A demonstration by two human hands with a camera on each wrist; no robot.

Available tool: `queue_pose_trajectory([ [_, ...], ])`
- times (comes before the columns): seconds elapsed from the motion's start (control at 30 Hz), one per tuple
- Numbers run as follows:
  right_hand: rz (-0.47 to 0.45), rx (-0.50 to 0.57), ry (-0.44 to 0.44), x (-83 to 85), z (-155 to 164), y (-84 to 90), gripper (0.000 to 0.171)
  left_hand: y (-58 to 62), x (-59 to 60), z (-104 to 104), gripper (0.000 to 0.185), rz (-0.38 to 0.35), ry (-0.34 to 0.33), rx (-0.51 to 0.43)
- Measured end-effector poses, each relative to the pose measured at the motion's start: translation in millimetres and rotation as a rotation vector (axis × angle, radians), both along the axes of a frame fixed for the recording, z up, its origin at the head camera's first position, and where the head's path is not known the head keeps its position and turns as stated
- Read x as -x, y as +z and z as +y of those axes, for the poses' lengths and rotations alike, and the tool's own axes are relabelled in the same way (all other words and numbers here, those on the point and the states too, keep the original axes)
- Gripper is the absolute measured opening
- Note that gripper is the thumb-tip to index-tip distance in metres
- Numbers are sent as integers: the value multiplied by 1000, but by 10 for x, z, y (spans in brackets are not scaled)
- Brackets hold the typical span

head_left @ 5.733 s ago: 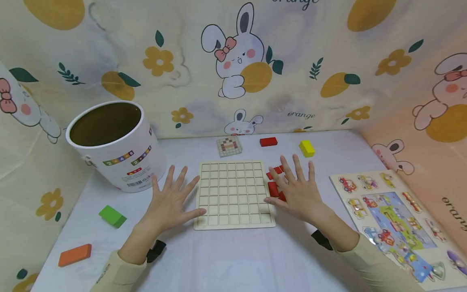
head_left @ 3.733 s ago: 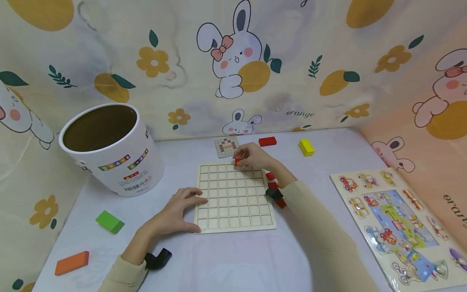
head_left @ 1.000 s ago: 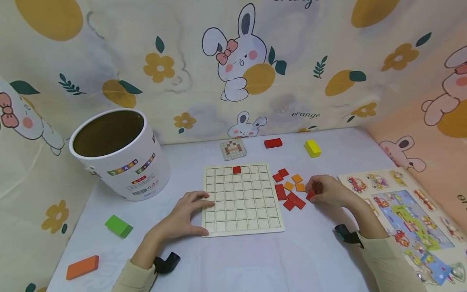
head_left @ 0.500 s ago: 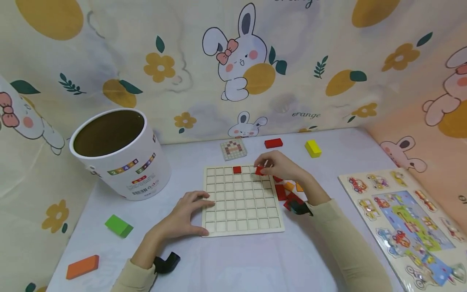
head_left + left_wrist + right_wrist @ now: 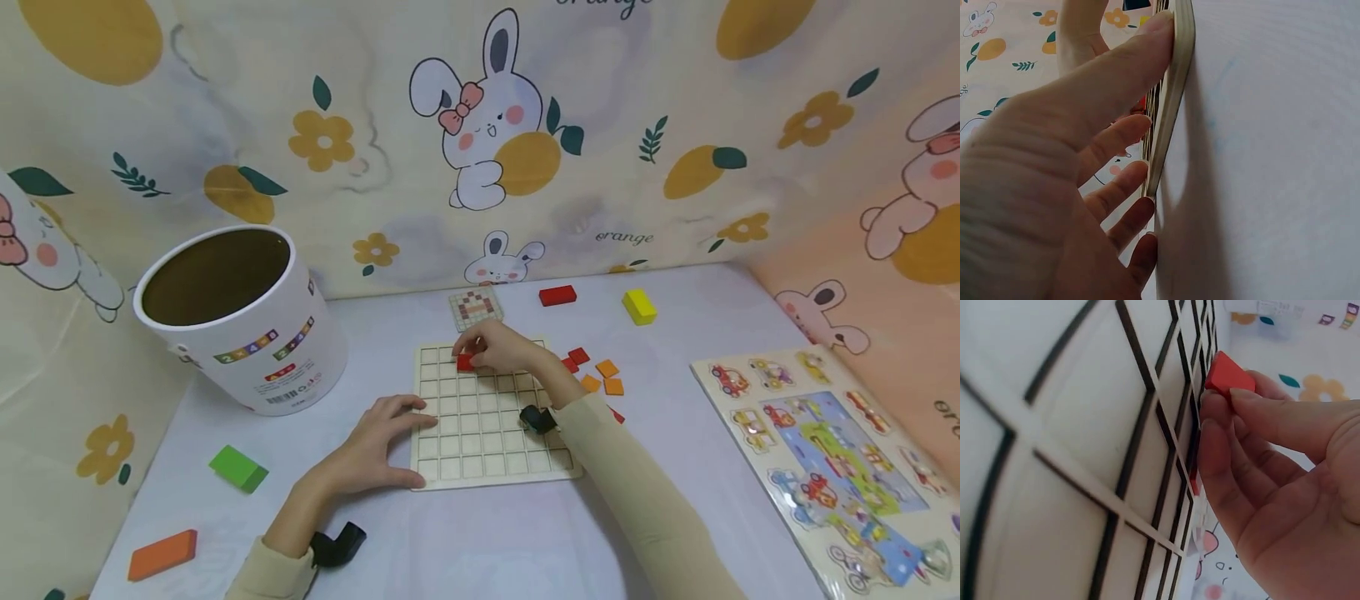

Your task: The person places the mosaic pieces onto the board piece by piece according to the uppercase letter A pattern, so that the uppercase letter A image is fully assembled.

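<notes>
My right hand (image 5: 501,348) has its grip pinched on a red tile (image 5: 465,362), held over the far rows of the grid board (image 5: 491,425); my left hand (image 5: 372,446) presses the board's near-left corner with thumb on its edge, fingers loosely spread on top; spare red and orange tiles (image 5: 600,375) lie just right of the board on the tabletop (image 5: 480,533); a white tub (image 5: 247,333) stands far left.
</notes>
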State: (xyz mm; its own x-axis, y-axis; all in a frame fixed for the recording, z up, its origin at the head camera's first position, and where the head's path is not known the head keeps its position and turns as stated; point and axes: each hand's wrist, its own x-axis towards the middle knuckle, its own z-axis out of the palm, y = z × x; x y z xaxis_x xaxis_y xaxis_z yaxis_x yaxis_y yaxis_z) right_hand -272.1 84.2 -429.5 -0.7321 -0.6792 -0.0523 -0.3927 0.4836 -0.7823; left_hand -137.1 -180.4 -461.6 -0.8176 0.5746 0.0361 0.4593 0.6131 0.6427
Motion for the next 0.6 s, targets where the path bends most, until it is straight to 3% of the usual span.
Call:
queue_pose_trajectory([
  [0.27,43,-85,14,-42,-77,26,22,15,-5,2,76,-4,2,-3],
  [0.6,116,-187,-51,-98,-134,64,24,-1,5,-12,76,-9,5,-19],
])
